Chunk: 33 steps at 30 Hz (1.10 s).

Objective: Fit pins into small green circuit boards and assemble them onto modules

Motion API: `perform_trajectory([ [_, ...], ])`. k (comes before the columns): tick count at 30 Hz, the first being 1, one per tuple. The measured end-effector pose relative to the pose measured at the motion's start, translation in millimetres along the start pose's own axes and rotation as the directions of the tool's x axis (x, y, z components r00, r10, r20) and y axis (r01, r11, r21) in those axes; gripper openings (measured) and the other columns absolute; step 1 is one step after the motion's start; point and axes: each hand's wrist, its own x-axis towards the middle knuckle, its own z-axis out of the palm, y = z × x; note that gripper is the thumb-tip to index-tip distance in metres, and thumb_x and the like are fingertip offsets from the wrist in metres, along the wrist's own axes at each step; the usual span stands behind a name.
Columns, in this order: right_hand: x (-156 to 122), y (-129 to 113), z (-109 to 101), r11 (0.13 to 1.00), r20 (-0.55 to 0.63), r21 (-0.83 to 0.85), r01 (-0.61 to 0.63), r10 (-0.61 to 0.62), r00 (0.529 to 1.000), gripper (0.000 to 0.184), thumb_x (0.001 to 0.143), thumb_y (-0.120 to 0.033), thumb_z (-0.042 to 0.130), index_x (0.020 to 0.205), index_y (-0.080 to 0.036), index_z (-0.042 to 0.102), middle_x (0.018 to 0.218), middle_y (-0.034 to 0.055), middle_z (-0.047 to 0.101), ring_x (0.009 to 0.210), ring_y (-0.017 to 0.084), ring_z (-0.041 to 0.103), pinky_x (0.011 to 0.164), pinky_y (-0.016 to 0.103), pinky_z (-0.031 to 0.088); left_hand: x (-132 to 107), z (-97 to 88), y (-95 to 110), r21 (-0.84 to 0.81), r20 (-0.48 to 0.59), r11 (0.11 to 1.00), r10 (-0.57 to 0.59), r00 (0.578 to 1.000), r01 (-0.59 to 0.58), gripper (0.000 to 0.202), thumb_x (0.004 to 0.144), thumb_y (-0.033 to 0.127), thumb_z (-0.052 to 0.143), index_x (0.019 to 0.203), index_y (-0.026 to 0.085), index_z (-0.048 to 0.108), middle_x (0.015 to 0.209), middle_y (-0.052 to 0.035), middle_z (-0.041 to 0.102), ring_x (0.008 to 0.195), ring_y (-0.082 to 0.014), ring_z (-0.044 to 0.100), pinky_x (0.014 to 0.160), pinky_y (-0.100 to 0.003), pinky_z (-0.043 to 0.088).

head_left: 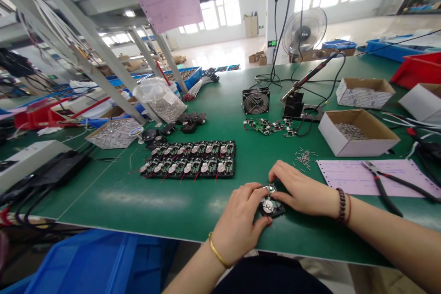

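"One squarish black module [274, 209], silver metal disc [268, 206] on its face, lying flat. Long axis?"

"None clear. Red wire [268, 220] points toward the near edge of the green bench [193, 206]."

"Hands?"

"Left hand [237, 223] and right hand [301, 188] together, clamped on it from either side."
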Motion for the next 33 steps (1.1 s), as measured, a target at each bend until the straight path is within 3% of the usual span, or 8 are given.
perform_trajectory([
  [5,0.6,17.4,-0.8,0.997,-0.091,0.034,-0.073,0.076,0.993,0.037,0.081,-0.030,0.071,0.107,-0.018,0.047,0.106,0.0084,0.052,0.094,0.023,0.055,0.086,0.041,0.051,-6.8,-7.2,1.5,0.171,-0.001,0.985,-0.020,1.000,0.020,0.057,0.077,0.011,0.072,0.127,0.026,0.051,0.132,-0.0068,0.051,0.118,-0.0286,0.049,0.102,-0.047,0.044],
  [10,-1.9,35.7,-1.1,0.996,-0.207,0.046,-0.071,0.079,0.975,0.035,0.089,-0.046,0.059,0.112,-0.021,0.050,0.106,0.0090,0.054,0.093,0.024,0.058,0.086,0.040,0.051,-58.0,-50.6,-26.8,0.501,-0.068,0.834,-0.228,0.971,0.231,0.052,0.078,0.005,0.063,0.126,0.023,0.055,0.137,-0.0113,0.049,0.125,-0.0308,0.047,0.106,-0.050,0.042],
  [15,1.0,51.3,10.3,0.995,-0.284,0.093,-0.040,0.065,0.957,0.039,0.089,-0.053,0.056,0.114,-0.023,0.055,0.108,0.0108,0.058,0.095,0.027,0.059,0.082,0.039,0.053,-121.8,-115.2,-82.4,0.680,-0.275,0.491,-0.517,0.811,0.544,0.049,0.082,0.000,0.055,0.126,0.020,0.060,0.136,-0.0160,0.050,0.121,-0.0329,0.053,0.101,-0.049,0.047],
  [19,2.7,56.1,17.9,0.994,-0.269,0.109,-0.018,0.047,0.962,0.039,0.090,-0.055,0.055,0.115,-0.024,0.055,0.109,0.0103,0.059,0.096,0.027,0.060,0.082,0.038,0.054,-143.9,-146.1,-129.5,0.589,-0.411,0.450,-0.549,0.728,0.672,0.047,0.086,0.004,0.052,0.130,0.018,0.059,0.131,-0.0151,0.053,0.120,-0.0294,0.054,0.104,-0.044,0.047],
  [23,3.1,58.4,17.0,0.995,-0.294,0.098,0.000,0.029,0.955,0.037,0.090,-0.054,0.055,0.115,-0.026,0.055,0.107,0.0089,0.059,0.095,0.026,0.060,0.081,0.037,0.054,-144.6,-152.0,-158.8,0.544,-0.479,0.490,-0.485,0.731,0.681,0.045,0.089,0.009,0.051,0.131,0.022,0.059,0.132,-0.0128,0.053,0.124,-0.0288,0.051,0.106,-0.044,0.045],
  [26,4.0,55.5,9.8,0.994,-0.358,0.107,-0.002,0.041,0.933,0.036,0.090,-0.053,0.055,0.112,-0.025,0.057,0.104,0.0088,0.060,0.092,0.026,0.061,0.080,0.037,0.054,-141.8,-151.8,-166.1,0.589,-0.516,0.435,-0.447,0.731,0.681,0.052,0.089,0.007,0.047,0.139,0.021,0.052,0.140,-0.0149,0.047,0.126,-0.0309,0.049,0.106,-0.046,0.044],
  [30,7.0,46.9,-6.1,0.988,-0.456,0.151,-0.017,0.085,0.886,0.033,0.091,-0.051,0.053,0.109,-0.024,0.056,0.097,0.0080,0.059,0.088,0.024,0.060,0.079,0.037,0.052,-124.8,-159.6,-156.4,0.612,-0.595,0.376,-0.362,0.718,0.696,0.057,0.087,0.001,0.037,0.143,0.009,0.044,0.145,-0.0209,0.041,0.128,-0.0349,0.047,0.105,-0.052,0.041],
  [33,10.9,48.2,-17.4,0.972,-0.517,0.225,-0.064,0.174,0.838,0.033,0.092,-0.050,0.051,0.110,-0.022,0.055,0.093,0.0071,0.058,0.083,0.022,0.059,0.074,0.034,0.051,-82.3,-165.7,-131.3,0.598,-0.588,0.511,-0.243,0.772,0.617,0.050,0.091,0.010,0.039,0.141,0.010,0.045,0.144,-0.0187,0.044,0.130,-0.0330,0.045,0.108,-0.051,0.038],
])
